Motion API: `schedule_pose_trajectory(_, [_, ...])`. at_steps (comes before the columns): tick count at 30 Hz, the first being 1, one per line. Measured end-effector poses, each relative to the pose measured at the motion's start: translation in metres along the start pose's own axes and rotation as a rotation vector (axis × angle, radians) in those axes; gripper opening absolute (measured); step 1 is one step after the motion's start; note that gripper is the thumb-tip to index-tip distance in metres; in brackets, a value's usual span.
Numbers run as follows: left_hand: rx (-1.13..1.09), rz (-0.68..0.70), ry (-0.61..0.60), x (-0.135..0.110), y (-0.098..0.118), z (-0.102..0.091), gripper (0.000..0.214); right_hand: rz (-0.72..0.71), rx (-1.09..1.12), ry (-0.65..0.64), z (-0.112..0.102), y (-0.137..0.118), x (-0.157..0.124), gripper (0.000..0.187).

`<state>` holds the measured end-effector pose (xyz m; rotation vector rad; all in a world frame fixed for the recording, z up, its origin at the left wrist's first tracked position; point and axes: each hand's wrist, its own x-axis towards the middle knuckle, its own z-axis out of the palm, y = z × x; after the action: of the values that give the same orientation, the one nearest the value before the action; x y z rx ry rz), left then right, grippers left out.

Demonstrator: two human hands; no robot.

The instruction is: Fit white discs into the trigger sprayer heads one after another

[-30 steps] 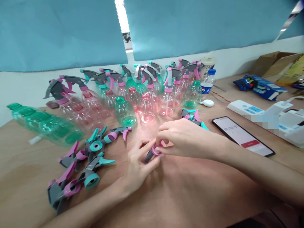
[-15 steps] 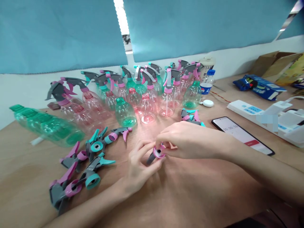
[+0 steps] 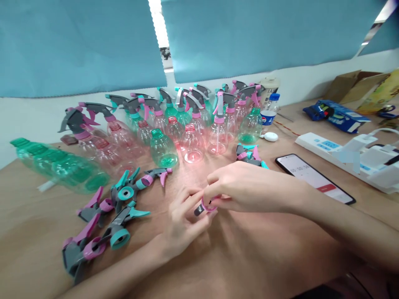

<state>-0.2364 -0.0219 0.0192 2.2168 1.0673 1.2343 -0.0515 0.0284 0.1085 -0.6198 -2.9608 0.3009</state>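
Note:
Both hands meet over the middle of the wooden table (image 3: 237, 257) on one spray trigger head (image 3: 204, 206), grey with a pink collar. My left hand (image 3: 183, 218) cradles it from below with curled fingers. My right hand (image 3: 246, 187) pinches the pink collar from above with thumb and fingers. Loose trigger heads (image 3: 115, 211) in grey, pink and teal lie to the left. A few more trigger heads (image 3: 249, 154) lie just beyond my right hand. Behind stand pink and green clear spray bottles (image 3: 190, 124), some capped with triggers, some uncapped.
A stack of green bottles (image 3: 59, 166) lies on its side at the far left. A phone (image 3: 313, 177) with a lit screen lies right of my hands. Beyond it are a white power strip (image 3: 330, 146), a blue packet (image 3: 338, 112), a cardboard box (image 3: 355, 83) and a small drink bottle (image 3: 269, 110).
My hands have shifted slightly on the trigger head, the right fingers turning round the pink collar. The view has tipped a little; nothing else on the table has moved.

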Motion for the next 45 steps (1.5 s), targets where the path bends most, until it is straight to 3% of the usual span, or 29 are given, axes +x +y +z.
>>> schedule_pose_trajectory(6, [0.026,-0.013,0.013,0.0,-0.001,0.0,0.032,0.084,0.12,0.079,-0.027,0.005,-0.022,0.017])
schedule_pose_trajectory(10, [0.046,-0.054,0.024,0.0,-0.001,0.001,0.032,0.142,0.116,0.075,-0.036,0.01,-0.05,0.015])
schedule_pose_trajectory(15, [0.091,-0.101,0.049,0.011,0.002,0.011,0.023,0.304,0.161,0.05,-0.029,0.016,-0.095,0.016])
schedule_pose_trajectory(22, [0.29,-0.169,-0.019,0.052,-0.011,0.042,0.02,0.504,0.239,0.081,-0.007,0.027,-0.142,0.024])
schedule_pose_trajectory(28, [0.213,-0.19,-0.047,0.077,-0.013,0.071,0.02,0.522,0.27,0.119,-0.001,0.034,-0.152,0.026])
schedule_pose_trajectory(32, [0.115,-0.206,-0.059,0.093,-0.003,0.09,0.023,0.485,0.261,0.097,-0.001,0.034,-0.143,0.026])
schedule_pose_trajectory(35, [0.107,-0.196,-0.063,0.095,0.005,0.093,0.02,0.442,0.289,0.087,0.003,0.032,-0.133,0.024])
schedule_pose_trajectory(39, [0.153,-0.123,-0.146,0.073,0.01,0.069,0.015,0.398,0.359,0.057,0.012,0.027,-0.116,0.021])
schedule_pose_trajectory(43, [0.472,-0.134,-0.267,0.038,0.007,0.01,0.014,0.374,0.388,0.031,0.019,0.021,-0.094,0.022])
schedule_pose_trajectory(45, [0.705,-0.179,-0.249,0.023,0.002,-0.026,0.017,0.353,0.388,0.029,0.021,0.018,-0.082,0.023])
